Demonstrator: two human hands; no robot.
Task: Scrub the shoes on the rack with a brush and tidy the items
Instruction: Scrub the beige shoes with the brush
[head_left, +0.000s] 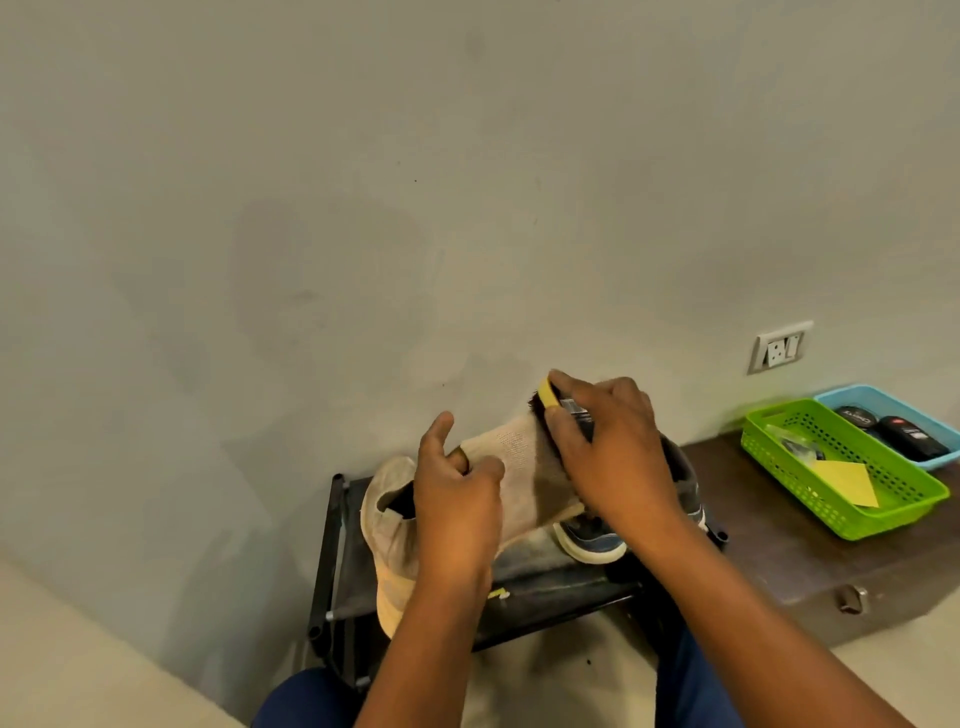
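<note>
Both forearms close in; left hand (457, 499) wrapped around the heel end of a beige shoe (524, 478), steadying it above the black rack (337, 551), right hand (608, 452) clamped over a yellow-backed brush (551, 400) pressed bristles-down on the upper. Scrubbing under way, not finished: grey smudge showing beside the bristles, second beige shoe (389, 525) and dark sneaker (592, 543) on the rack, apparently awaiting attention. Tidying seemingly not begun: green basket (852, 509) and blue basket (883, 397) well apart on the bench at right.

Dim, soft indoor light; edges bowed; hands perhaps slightly blurred.
</note>
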